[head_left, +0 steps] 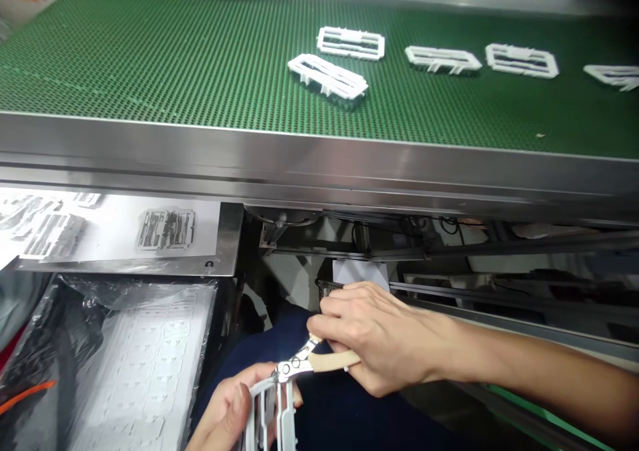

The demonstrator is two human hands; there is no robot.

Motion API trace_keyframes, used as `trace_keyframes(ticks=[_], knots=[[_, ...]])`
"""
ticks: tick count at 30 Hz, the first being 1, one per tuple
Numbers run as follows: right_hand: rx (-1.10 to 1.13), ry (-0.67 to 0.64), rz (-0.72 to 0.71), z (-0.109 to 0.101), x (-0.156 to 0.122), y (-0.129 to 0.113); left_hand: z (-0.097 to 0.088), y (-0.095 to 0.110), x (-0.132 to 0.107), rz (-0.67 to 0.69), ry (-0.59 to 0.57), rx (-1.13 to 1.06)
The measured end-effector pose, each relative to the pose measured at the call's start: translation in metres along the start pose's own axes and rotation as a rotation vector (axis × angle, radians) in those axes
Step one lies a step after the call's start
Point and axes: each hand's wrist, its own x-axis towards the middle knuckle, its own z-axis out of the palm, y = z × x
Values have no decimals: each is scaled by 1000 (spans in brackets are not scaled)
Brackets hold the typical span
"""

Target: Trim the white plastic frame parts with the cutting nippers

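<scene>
Green, White, Silver and Navy

Conveyor belt (200,58): green, with a close, regular pattern of dark dots. Slotted frames (351,54) on it: white. Held frame (286,416): white. Pliers (301,364): silver head, cream handles. Side rail (299,157): silver-grey. Clothing (344,411) on the lap: dark navy. Strip (27,396) at lower left: bright orange.

Glare on white tabletop (116,228), floor (303,285) dim.
</scene>
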Motion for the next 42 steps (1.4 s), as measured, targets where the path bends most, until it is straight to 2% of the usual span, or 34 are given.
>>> trace_keyframes(ticks=[5,9,15,23,33,38,42], knots=[[21,11,3,8,0,2,-3,-7,2,40,-1,-86],[89,-34,38,11,0,1,-2,-6,2,23,8,-102],[-28,-24,34,7,1,-1,-2,-6,3,66,19,-83],[-26,-1,31,11,0,0,-1,-9,3,84,6,-92],[-91,26,7,11,-3,-3,1,-12,4,59,46,-91],[-123,45,6,12,-4,-3,0,-12,4,66,29,-131],[-88,42,17,15,-4,-2,2,-13,3,50,80,-219]])
